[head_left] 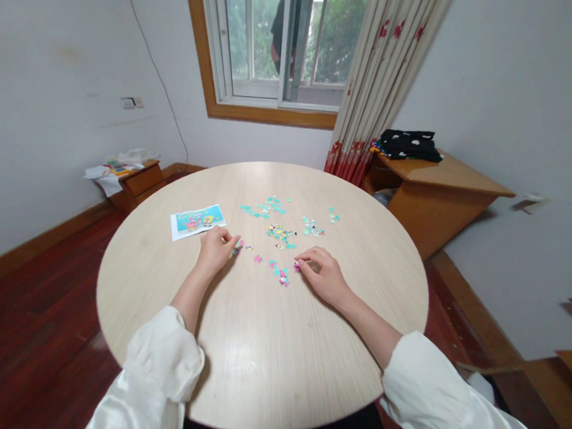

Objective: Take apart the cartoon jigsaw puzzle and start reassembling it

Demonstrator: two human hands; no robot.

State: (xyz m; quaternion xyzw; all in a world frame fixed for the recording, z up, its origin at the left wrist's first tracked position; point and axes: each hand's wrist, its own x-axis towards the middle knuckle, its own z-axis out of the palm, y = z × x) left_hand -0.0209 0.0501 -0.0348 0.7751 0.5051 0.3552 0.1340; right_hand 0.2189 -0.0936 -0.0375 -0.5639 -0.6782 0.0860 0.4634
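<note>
My right hand (323,275) pinches a pink puzzle piece (296,265) between thumb and forefinger, just above the table. Close to its left lies a small joined patch of pink and teal puzzle pieces (283,278). My left hand (217,249) is closed, its fingertips down at a few pink and dark puzzle pieces (239,245); whether one is in its grip is hidden. A single pink piece (258,259) rests between the two hands. Beyond them is a heap of yellow, teal and dark pieces (280,233). Behind my left hand lies a printed picture (197,220) with pink and yellow figures.
Teal pieces (266,207) are scattered toward the far side of the round table (248,358), with smaller groups (312,226) at right. A wooden cabinet (444,190) bearing folded dark cloth (409,145) stands beyond the right edge. A window (256,43) and curtain (377,53) are behind.
</note>
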